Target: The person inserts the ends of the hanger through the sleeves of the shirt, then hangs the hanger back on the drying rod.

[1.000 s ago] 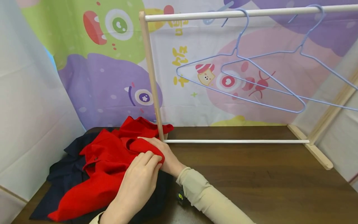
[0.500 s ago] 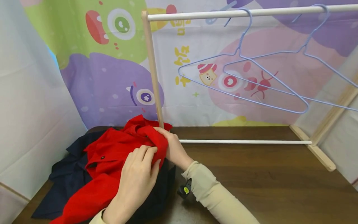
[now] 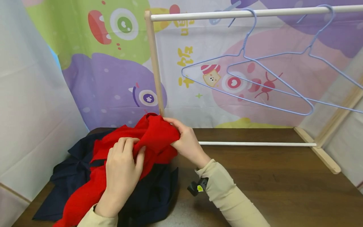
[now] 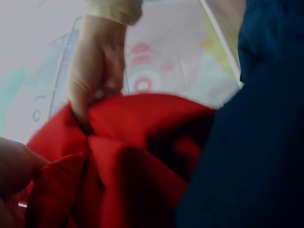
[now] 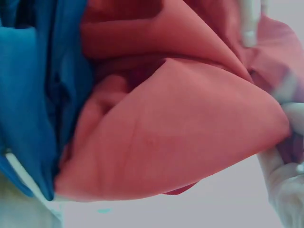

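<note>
A rumpled red shirt (image 3: 158,135) lies bunched over a dark navy garment (image 3: 147,195) at the left of the table. My right hand (image 3: 188,143) grips the shirt's raised right edge, thumb and fingers around the cloth. Nearer to me, my left hand (image 3: 122,170) pinches a fold of the same shirt. In the left wrist view the red shirt (image 4: 133,118) spreads between both hands, with the navy garment (image 4: 247,142) at the right. The right wrist view shows a wide panel of the shirt (image 5: 180,128) beside the navy cloth (image 5: 38,85).
A clothes rack stands behind, with a white top rail (image 3: 198,15), a wooden left post (image 3: 154,63) and a white lower bar (image 3: 255,144). Two blue wire hangers hang from the rail, one hanger (image 3: 246,97) nearer the left. Brown tabletop (image 3: 255,176) extends to the right.
My right hand has moved up and right, lifting its part of the shirt. My left hand has shifted left and slightly up, keeping to the cloth. More navy fabric shows below.
</note>
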`<action>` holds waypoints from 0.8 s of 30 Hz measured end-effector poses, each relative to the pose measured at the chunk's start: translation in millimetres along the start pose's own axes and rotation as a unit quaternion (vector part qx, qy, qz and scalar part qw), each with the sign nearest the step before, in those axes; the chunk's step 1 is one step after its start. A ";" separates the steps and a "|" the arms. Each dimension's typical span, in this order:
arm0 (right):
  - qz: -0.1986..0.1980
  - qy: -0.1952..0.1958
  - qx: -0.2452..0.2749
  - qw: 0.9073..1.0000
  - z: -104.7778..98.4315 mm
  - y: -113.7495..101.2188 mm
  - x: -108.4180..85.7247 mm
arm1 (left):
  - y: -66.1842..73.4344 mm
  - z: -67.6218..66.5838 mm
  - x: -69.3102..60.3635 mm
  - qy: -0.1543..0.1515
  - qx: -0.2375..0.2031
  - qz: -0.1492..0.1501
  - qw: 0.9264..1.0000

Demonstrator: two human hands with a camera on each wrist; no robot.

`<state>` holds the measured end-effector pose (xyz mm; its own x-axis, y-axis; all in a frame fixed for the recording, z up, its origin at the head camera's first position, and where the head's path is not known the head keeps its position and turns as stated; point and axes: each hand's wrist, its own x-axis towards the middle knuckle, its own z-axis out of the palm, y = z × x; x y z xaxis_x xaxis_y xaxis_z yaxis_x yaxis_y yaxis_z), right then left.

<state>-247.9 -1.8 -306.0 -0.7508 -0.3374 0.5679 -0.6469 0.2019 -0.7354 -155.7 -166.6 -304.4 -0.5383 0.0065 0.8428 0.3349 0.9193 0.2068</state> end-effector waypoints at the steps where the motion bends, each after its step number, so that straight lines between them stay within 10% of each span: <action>1: -0.005 0.006 0.005 1.000 -2.4 -1.5 -0.4 | -1.6 0.2 0.3 -0.002 -0.001 -0.005 1.000; 9: -0.048 0.036 0.070 0.996 -21.9 -15.8 -4.7 | -7.9 5.4 1.0 -0.024 -0.015 0.004 1.000; 16: -0.035 0.022 0.181 0.983 -36.7 -27.8 -11.3 | -14.4 8.6 0.4 -0.147 -0.046 0.042 0.987; 24: -0.047 0.021 0.191 0.980 -55.6 -44.4 -25.5 | -21.5 11.4 2.1 -0.271 -0.074 0.018 0.960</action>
<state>-207.4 49.0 -267.3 -0.7008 -0.2979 0.6482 -0.6223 -0.1891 -0.7596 -172.9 -181.9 -312.7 -0.8336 0.2775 0.4775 0.4456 0.8487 0.2847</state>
